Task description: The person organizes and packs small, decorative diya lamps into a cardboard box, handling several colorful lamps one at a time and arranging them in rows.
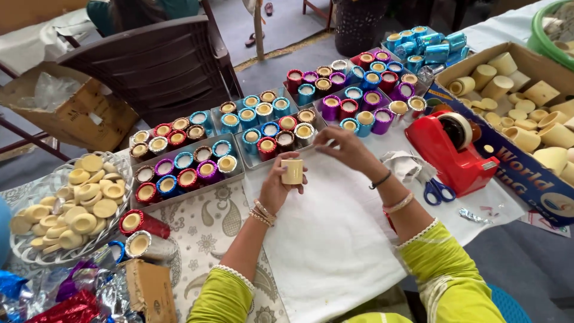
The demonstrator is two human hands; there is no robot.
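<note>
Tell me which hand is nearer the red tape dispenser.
Right. The right hand is just left of the red tape dispenser; the left hand, holding a cream cup, is farther left.

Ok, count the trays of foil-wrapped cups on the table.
4: the near-left grey tray, one behind it, a middle tray by the hands, and a far tray. The far ones overlap, so another may be hidden.
</note>
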